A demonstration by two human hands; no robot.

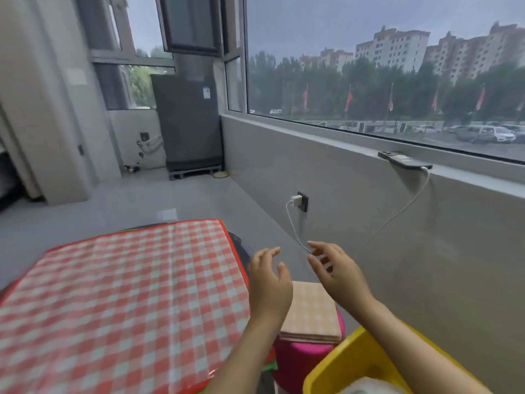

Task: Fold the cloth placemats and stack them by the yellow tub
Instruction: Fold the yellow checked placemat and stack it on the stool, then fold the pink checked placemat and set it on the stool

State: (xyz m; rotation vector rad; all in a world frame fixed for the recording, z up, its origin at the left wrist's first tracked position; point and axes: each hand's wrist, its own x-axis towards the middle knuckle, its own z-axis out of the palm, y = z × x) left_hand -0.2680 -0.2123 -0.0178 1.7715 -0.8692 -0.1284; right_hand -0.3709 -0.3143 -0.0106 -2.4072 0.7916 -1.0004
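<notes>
Peach checked placemats [311, 311] are lying folded in a stack on a pink stool [301, 354] beside the yellow tub [352, 356], likely soft and limp, best pinched at corners, while I am holding left hand [270, 282] and right hand [338, 274] above them, each grip open and empty.

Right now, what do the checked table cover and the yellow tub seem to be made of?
The checked table cover looks like coated, wipeable sheet, perhaps plastic: it shines and keeps sharp fold creases. The yellow tub seems moulded plastic, smooth and glossy, with a thick rounded rim.
</notes>
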